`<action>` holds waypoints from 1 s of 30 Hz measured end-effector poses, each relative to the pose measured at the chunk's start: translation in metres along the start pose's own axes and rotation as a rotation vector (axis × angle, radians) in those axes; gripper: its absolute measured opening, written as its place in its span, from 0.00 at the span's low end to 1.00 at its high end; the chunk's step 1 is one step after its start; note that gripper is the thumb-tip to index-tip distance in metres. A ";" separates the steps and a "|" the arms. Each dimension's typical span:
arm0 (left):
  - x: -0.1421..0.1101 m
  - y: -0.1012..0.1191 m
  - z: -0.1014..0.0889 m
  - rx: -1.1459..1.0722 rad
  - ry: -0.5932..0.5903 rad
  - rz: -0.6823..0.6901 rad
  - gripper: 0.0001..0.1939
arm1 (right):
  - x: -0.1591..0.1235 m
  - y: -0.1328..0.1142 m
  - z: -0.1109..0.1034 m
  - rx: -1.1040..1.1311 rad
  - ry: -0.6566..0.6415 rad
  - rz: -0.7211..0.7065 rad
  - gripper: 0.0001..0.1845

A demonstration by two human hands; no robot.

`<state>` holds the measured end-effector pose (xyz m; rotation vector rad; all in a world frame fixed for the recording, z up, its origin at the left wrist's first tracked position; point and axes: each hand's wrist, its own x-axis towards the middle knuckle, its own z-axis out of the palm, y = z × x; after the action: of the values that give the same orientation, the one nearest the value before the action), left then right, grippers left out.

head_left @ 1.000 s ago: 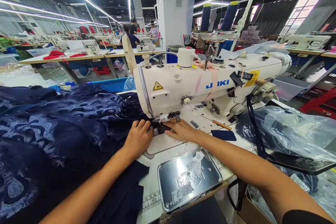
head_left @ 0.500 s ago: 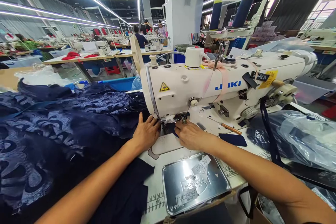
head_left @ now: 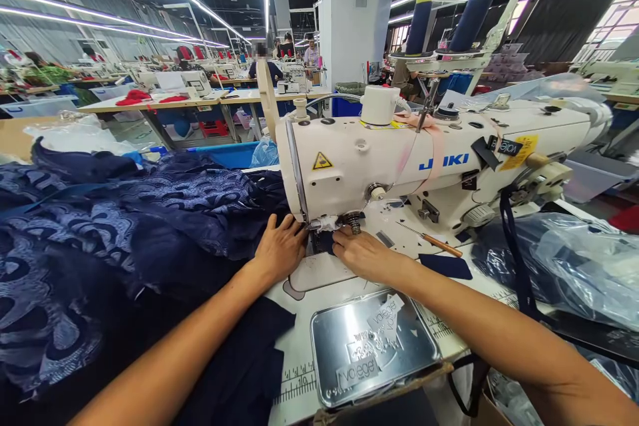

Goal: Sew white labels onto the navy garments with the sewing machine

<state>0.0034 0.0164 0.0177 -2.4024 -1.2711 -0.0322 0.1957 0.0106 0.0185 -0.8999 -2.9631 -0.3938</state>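
At a white sewing machine (head_left: 344, 160), my left hand (head_left: 280, 249) lies beside the needle area, its fingers stretched forward and thumb apart. It rests against navy fabric (head_left: 219, 246) with lighter lace-like patterning, heaped on the left. My right hand (head_left: 367, 254) is on the other side of the presser foot, fingers bent and closed on a small dark navy piece of fabric (head_left: 326, 241) under the foot. The fingertips of both hands are partly hidden by the machine head, and the needle cannot be made out.
A metal tin lid (head_left: 372, 349) with loose labels lies in front of the machine. To the right are a wooden-handled awl (head_left: 439, 244), a navy fabric piece (head_left: 445, 266) and plastic-bagged goods (head_left: 574, 266). Thread cones (head_left: 419, 23) stand behind; people work at distant tables.
The whole view has shifted slightly, so the machine appears a little further right and lower. Both hands stay by the presser foot, with barely any movement on the fabric.
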 end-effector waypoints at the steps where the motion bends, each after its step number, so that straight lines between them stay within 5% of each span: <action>1: 0.000 0.000 0.001 -0.001 -0.001 0.000 0.12 | 0.000 -0.001 0.000 -0.002 -0.002 0.004 0.10; 21: 0.011 -0.006 0.011 -0.045 0.042 -0.001 0.12 | 0.013 -0.019 0.016 -0.086 0.051 0.085 0.09; 30: 0.011 -0.003 0.006 -0.054 -0.020 -0.049 0.12 | 0.006 0.003 0.017 -0.098 0.099 0.103 0.11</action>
<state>0.0065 0.0288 0.0153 -2.4224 -1.3552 -0.0579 0.1937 0.0202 0.0029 -1.0065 -2.8157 -0.5666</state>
